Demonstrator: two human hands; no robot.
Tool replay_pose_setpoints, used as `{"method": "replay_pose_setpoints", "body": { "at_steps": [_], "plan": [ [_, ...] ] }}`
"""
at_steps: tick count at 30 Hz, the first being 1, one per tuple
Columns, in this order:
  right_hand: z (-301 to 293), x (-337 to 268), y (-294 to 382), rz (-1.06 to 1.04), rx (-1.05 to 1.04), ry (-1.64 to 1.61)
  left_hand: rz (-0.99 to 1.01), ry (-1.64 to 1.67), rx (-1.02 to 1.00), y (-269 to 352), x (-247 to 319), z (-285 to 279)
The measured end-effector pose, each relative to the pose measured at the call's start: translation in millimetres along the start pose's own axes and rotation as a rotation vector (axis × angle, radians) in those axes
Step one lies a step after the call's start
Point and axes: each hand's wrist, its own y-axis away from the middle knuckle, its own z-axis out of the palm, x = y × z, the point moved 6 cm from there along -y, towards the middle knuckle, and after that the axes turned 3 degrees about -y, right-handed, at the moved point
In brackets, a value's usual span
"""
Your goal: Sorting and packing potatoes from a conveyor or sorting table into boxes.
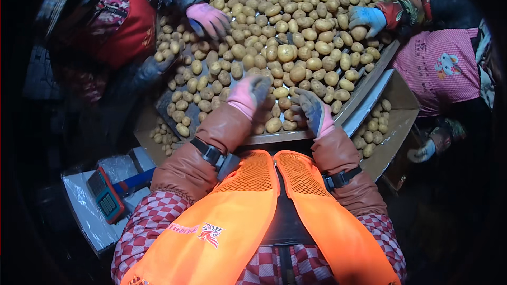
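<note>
Potatoes lie heaped on a sorting table with a raised front edge. My left hand, in a pink glove with a soiled grey-blue palm, is over the potatoes left of the middle, its fingers curled; whether it holds a potato is hidden. To the right, my right hand, gloved the same way, rests among potatoes near the front edge, fingers bent and apart. Its palm side faces inward, and I cannot tell whether its fingertips grip a potato. Several potatoes lie between the two hands.
Co-workers reach onto the table from the left, with a pink glove, and the right, with a blue glove. Cardboard boxes of potatoes stand below at right and left. A scale display is at lower left.
</note>
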Motion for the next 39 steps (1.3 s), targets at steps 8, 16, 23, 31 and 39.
{"method": "replay_pose_setpoints", "body": {
  "at_steps": [8,16,23,31,39],
  "plan": [
    [13,12,-20,0.090,0.006,-0.764,0.307,-0.470,-0.410,-9,106,54],
    [-56,11,11,-0.090,-0.047,0.120,0.533,-0.675,0.001,-106,102,54],
    [-121,-18,0,-0.210,0.522,0.209,0.527,-0.563,-0.149,-40,81,51],
    [-79,-47,-82,-0.181,0.495,1.570,0.504,-0.487,-0.221,-10,70,30],
    [-53,-64,-104,0.258,0.280,1.713,0.478,-0.655,0.063,-65,86,17]
  ]
}}
